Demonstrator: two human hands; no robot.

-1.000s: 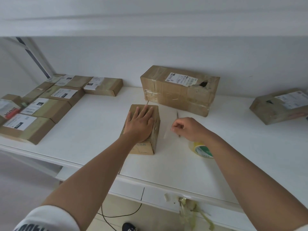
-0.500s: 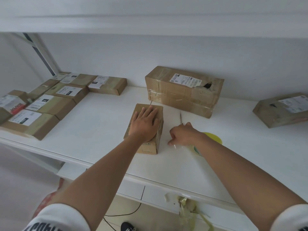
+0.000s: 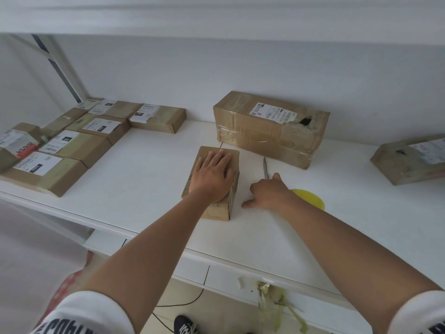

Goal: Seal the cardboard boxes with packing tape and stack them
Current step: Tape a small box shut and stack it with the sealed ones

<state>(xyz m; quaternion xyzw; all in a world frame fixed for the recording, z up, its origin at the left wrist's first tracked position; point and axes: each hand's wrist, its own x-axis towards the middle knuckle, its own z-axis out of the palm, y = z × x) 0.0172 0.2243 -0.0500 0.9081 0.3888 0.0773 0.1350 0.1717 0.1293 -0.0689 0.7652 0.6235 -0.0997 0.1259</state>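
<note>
A small brown cardboard box point(image 3: 218, 211) stands near the middle of the white table point(image 3: 144, 174). My left hand point(image 3: 212, 180) lies flat on its top, fingers straight. My right hand point(image 3: 267, 192) is down on the table just right of the box, with the thumb sticking out towards the wall and one finger reaching towards the box. Its other fingers are curled under, and whatever they hold is hidden. A yellow tape roll point(image 3: 311, 200) lies behind my right wrist. A thin pen-like tool point(image 3: 265, 166) lies just beyond that hand.
A large taped box point(image 3: 269, 131) with a torn hole stands against the wall. Another box point(image 3: 409, 160) sits at the far right. Several flat labelled boxes point(image 3: 72, 145) cover the left end. Tape scraps point(image 3: 269, 297) hang off the front edge.
My right hand, which pinched a clear tape strip above the table, has dropped to the tabletop beside the box. The strip no longer shows. My left hand stayed on the box.
</note>
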